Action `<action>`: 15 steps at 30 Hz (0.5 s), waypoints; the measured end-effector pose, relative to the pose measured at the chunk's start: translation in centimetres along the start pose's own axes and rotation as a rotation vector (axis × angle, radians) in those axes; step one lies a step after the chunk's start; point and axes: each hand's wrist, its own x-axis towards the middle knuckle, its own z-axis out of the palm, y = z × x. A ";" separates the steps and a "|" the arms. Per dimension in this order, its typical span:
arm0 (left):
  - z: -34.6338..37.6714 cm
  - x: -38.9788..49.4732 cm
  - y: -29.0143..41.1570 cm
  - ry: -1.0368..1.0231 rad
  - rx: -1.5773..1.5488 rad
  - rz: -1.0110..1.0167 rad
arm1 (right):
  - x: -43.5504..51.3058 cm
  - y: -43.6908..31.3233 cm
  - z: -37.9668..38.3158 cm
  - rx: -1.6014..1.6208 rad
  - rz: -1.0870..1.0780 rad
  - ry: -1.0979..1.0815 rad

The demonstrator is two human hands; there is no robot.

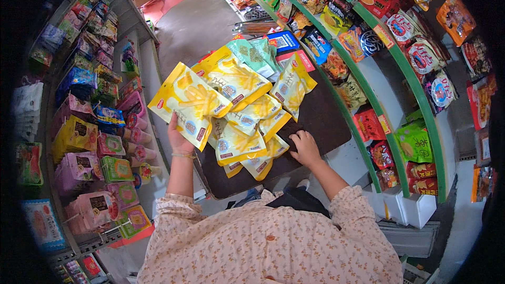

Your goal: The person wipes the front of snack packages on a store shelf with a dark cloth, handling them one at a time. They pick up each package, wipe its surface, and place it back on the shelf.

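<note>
My left hand grips the lower left edge of a yellow and white snack bag with a picture of fries or chip sticks. This bag is raised beside a loose pile of matching snack bags, partly covering it. The pile lies on a dark brown tabletop. My right hand rests on the tabletop just right of the pile, fingers bent and apart from the thumb, with nothing visible in it. One more matching bag leans at the pile's upper right.
Green snack packets, a blue printed-code card and a pink card lie behind the pile. Green-edged shelves of snacks curve along the right. A rack of hanging packets stands left. Grey floor lies beyond the table.
</note>
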 end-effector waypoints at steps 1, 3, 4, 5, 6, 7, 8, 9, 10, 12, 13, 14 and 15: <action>0.0 -0.1 0.3 0.051 -0.005 0.010 | -0.1 0.2 -0.1 -0.021 0.042 -0.062; 0.3 0.2 0.5 0.012 0.012 0.003 | -0.7 1.1 -0.7 -0.024 0.052 -0.118; 0.5 0.5 0.4 0.016 0.010 0.000 | -1.3 1.7 -1.3 -0.013 0.088 -0.146; 0.7 0.9 0.3 0.023 0.016 0.006 | -2.1 2.3 -1.9 -0.019 0.149 -0.198; 0.8 1.3 -0.1 0.039 0.044 0.021 | -2.9 2.9 -2.5 -0.054 0.142 -0.195; 1.0 1.8 -0.6 0.090 0.020 -0.027 | -3.7 3.5 -3.1 -0.038 0.129 -0.174; 1.1 2.1 -0.9 0.093 0.006 -0.068 | -4.4 4.1 -3.8 -0.048 0.161 -0.204; 1.3 2.5 -1.4 0.078 0.004 -0.099 | -5.1 4.7 -4.5 -0.048 0.171 -0.210; 1.4 2.5 -1.8 -0.012 0.004 -0.132 | -5.7 5.3 -5.2 0.020 0.206 -0.141; 1.7 2.5 -2.6 -0.120 -0.020 -0.195 | -6.3 6.6 -6.6 0.213 0.346 0.033; 1.9 2.3 -2.8 -0.068 -0.015 -0.209 | -6.4 7.3 -7.3 0.305 0.418 0.118; 2.1 2.2 -3.1 -0.063 0.005 -0.206 | -6.3 7.9 -7.6 0.320 0.398 0.257; 2.5 2.1 -3.3 0.012 0.030 -0.175 | -6.1 8.6 -8.0 0.372 0.403 0.281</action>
